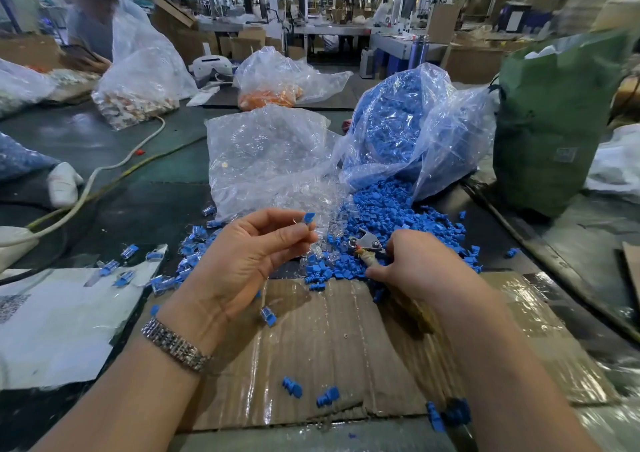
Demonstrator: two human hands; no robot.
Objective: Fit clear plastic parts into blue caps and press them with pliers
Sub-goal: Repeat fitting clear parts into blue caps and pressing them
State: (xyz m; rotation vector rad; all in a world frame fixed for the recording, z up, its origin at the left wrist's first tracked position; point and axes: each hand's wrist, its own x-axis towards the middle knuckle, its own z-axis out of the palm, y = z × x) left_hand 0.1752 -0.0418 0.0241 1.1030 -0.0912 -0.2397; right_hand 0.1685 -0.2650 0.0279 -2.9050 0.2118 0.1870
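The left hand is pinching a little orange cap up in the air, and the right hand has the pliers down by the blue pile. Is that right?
Not quite: the cap pinched by the left hand is blue, not orange, as the head view shows. The right hand does hold the pliers by the blue pile.

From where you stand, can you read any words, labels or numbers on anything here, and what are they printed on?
No text reads clearly.
Green bag: a pale rectangular mark low on its side, too blurred to read.
White sheet: a dark speckled printed square, perhaps a scan code, at its left edge, not legible.
Pliers and blue caps: no visible lettering.
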